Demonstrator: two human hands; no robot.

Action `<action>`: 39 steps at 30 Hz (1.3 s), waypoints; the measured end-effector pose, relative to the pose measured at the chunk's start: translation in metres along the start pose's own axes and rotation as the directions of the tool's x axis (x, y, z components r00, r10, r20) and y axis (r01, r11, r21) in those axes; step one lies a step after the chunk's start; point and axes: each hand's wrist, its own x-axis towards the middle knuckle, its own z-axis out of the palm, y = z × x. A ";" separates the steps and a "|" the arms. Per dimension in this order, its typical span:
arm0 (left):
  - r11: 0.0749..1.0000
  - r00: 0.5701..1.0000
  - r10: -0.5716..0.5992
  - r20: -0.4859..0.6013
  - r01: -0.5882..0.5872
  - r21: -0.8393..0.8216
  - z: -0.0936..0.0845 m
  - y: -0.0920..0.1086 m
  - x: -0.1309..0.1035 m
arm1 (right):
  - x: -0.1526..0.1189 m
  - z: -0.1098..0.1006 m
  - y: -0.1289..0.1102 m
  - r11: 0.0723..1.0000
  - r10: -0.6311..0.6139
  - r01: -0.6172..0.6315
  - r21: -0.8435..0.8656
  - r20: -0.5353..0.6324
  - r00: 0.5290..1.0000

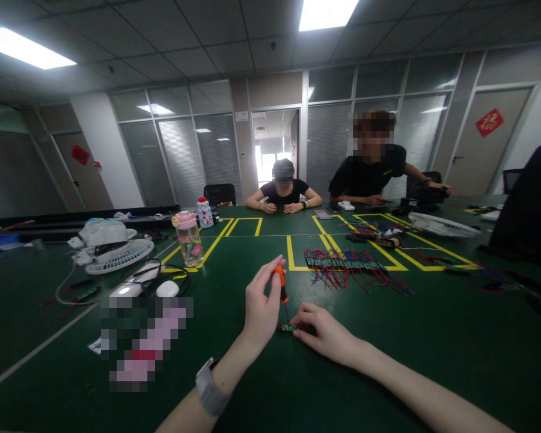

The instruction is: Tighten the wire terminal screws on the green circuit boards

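Observation:
My left hand (264,300) is closed round the orange and black handle of a screwdriver (281,282), which stands nearly upright. Its thin shaft points down at a small green circuit board (287,328) on the dark green table (234,397). From the right, my right hand (318,329) grips the board's right end between thumb and fingers. The screwdriver's tip meets the board or is just over it; which of these is too small to tell. Beyond my hands lies a row of green boards (351,263) with red and blue wires.
On the left are a pink-lidded bottle (188,240), a white fan (121,255), a white mouse-like object (168,289) and cables. Another white fan (444,225) lies at the back right. Yellow tape (293,255) marks the table. Two people are across it, one leaning over the right side.

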 end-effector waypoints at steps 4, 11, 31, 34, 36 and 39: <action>0.988 0.997 0.060 -0.046 -0.053 0.143 -0.001 0.004 0.000 | 0.000 0.001 0.001 1.000 -0.007 0.007 -0.003 -0.009 1.000; 0.999 1.000 0.030 -0.001 -0.030 0.017 -0.001 0.003 0.000 | 0.000 0.000 0.000 1.000 0.003 -0.003 0.001 -0.003 1.000; 0.997 0.998 0.040 -0.052 -0.036 0.074 -0.001 0.002 -0.001 | 0.004 0.001 -0.012 0.991 0.126 -0.126 0.033 -0.002 0.992; 0.999 0.999 0.032 -0.010 -0.032 0.017 -0.001 0.001 0.000 | 0.004 0.000 -0.013 0.991 0.125 -0.124 0.039 -0.006 0.992; 0.999 0.999 0.037 -0.012 -0.036 0.030 -0.001 0.001 0.000 | 0.004 -0.001 -0.016 0.990 0.129 -0.128 0.057 -0.006 0.992; 0.996 0.999 0.040 -0.029 -0.038 0.076 -0.002 0.001 0.000 | 0.005 -0.003 -0.020 0.987 0.143 -0.142 0.073 -0.006 0.990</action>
